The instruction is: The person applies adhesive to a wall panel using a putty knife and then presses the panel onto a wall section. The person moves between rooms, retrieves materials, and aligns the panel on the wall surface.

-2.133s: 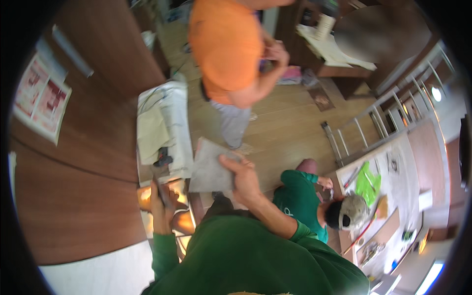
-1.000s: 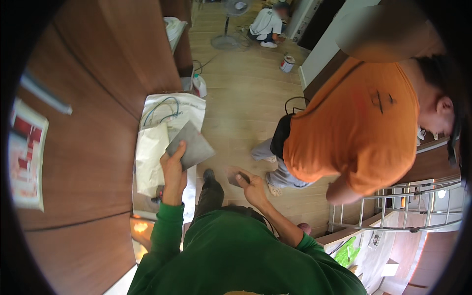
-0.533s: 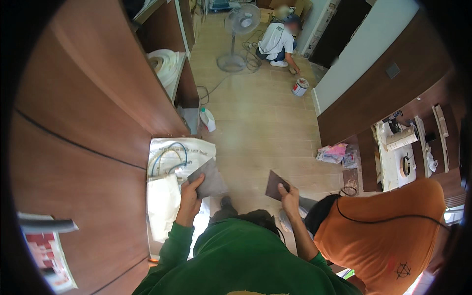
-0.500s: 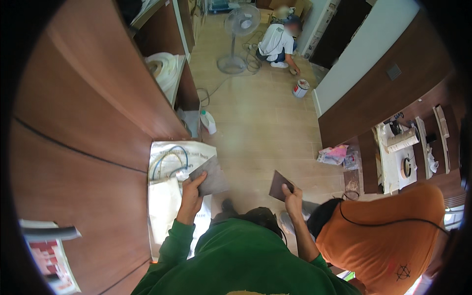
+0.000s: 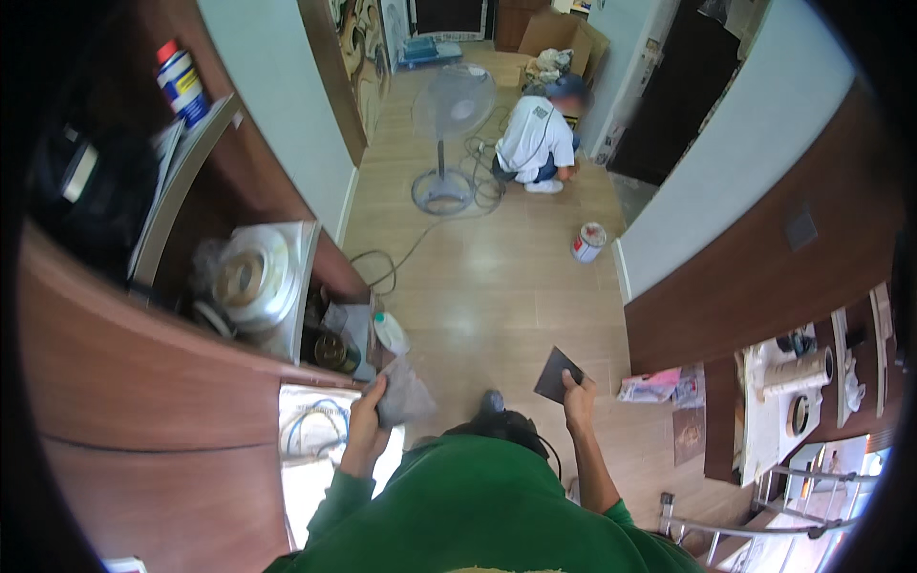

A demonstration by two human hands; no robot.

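My left hand [image 5: 365, 425] is closed on the edge of a thin grey sheet [image 5: 408, 393], which is blurred and sticks out over the floor. In my right hand [image 5: 578, 401], thumb on top, is a dark, flat square sheet [image 5: 552, 376] with the look of sandpaper. The two sheets are apart, both held in front of my body. Just beyond the grey sheet, a white bottle with a green cap [image 5: 390, 332] stands by the open cabinet.
A person in a white shirt [image 5: 537, 138] squats ahead, near a standing fan [image 5: 455, 100] and a paint can [image 5: 588, 242]. Cords [image 5: 394, 272] trail over the floor. Brown shelving [image 5: 287, 329] lines the left; a metal ladder [image 5: 755, 516] lies at the lower right.
My view has moved forward and shows more of the left shelves. The person in orange at the right is out of view. Both hands still hold their sheets.
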